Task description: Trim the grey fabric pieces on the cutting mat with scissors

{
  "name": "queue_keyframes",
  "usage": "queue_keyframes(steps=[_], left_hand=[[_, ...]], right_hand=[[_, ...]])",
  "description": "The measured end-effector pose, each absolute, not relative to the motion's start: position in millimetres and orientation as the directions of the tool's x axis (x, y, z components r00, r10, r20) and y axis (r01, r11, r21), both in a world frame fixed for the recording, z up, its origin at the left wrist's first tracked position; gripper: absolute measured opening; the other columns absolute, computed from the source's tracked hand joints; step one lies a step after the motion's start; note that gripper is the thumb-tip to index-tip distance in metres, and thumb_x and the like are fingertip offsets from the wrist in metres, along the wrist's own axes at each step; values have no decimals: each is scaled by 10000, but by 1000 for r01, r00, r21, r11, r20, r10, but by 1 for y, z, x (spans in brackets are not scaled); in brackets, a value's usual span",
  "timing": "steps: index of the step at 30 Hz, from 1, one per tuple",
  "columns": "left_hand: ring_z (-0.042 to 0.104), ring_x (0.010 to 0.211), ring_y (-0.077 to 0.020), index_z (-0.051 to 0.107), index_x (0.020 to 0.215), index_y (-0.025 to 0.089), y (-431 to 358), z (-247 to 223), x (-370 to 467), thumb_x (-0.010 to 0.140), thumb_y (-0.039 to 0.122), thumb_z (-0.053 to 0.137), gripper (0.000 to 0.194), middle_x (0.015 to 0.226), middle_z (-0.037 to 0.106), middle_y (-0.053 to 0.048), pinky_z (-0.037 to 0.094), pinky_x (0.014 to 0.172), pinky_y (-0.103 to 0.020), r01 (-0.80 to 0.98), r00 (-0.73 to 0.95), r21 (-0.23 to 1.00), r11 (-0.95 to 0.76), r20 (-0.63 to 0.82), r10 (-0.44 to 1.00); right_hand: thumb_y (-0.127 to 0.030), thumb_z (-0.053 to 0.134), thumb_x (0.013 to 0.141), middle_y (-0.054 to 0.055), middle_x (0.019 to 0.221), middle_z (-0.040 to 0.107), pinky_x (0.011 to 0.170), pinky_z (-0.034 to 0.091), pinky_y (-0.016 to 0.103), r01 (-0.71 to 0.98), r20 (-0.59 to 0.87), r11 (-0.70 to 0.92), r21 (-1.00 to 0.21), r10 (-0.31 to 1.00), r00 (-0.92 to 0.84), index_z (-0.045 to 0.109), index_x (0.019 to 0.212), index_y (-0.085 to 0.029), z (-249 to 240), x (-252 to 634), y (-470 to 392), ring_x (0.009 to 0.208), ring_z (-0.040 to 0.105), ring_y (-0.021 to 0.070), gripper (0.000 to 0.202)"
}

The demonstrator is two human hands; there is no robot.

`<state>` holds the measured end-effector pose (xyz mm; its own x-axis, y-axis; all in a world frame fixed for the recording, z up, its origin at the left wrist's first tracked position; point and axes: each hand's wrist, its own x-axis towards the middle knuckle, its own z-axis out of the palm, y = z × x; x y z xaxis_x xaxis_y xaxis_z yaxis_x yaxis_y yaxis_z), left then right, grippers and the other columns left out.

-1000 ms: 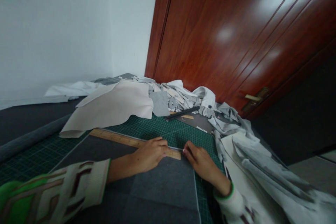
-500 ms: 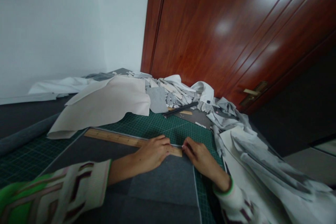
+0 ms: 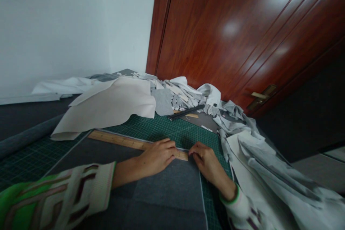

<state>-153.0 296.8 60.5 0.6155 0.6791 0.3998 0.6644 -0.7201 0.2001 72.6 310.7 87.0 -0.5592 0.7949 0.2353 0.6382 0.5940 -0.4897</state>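
A wooden ruler (image 3: 118, 139) lies along the far edge of a dark grey sheet of cloth-like material (image 3: 159, 190), which has a thin pale edge. My left hand (image 3: 159, 154) is closed over the ruler towards its right end, pressing it down on the sheet. At the sheet's far right corner, just past the ruler's end, my right hand (image 3: 204, 158) pinches with thumb and forefinger. Whatever is between those fingertips is too small and hidden to make out. Beneath the sheet is a green cutting mat (image 3: 172, 131) with a grid.
A large off-white sheet (image 3: 113, 106) lies at the back left beside a grey roll (image 3: 32, 134). Behind the mat are heaped scraps (image 3: 183, 95) and a black bar (image 3: 187, 111). Crumpled pale cloth (image 3: 269, 165) covers the right side. A wooden door (image 3: 215, 36) stands behind.
The view has shifted very slightly. My left hand stays on the ruler, and my right hand stays pinched at the sheet's corner with its fingers slightly altered.
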Motion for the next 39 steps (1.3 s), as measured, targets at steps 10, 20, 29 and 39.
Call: queue_keyframes(steps=[10,20,29,39], left_hand=[[591,869,-185,675,925,178,296,61,-153,945,162,560,118,932,642,-26,506,774,-317,657,609,216,-722,413,677],[605,963,-214,665,1062,155,294,65,-153,902,156,632,164,1040,655,-45,527,871,-355,678,616,224,-700,347,707],[608,927,-195,655,957,166,295,62,-156,938,162,563,93,1008,646,-47,533,843,-334,641,648,171,-748,402,647],[588,999,-212,641,1116,153,292,68,-156,912,82,524,246,1108,682,-73,513,892,-332,541,748,114,-833,388,539]], right_hand=[[-109,594,889,61,991,587,828,477,330,668,129,568,-480,799,-587,599,1014,-168,86,66,304,902,581,191,138],[-80,566,909,94,1059,579,912,478,377,722,22,551,-419,801,-598,584,1016,-149,95,65,302,984,582,217,129],[-81,540,915,90,1023,597,843,495,363,735,22,582,-349,789,-615,593,974,-163,95,73,304,925,590,209,114],[-123,584,902,56,970,599,821,460,339,762,-9,539,-358,815,-580,601,942,-179,95,81,310,905,599,203,71]])
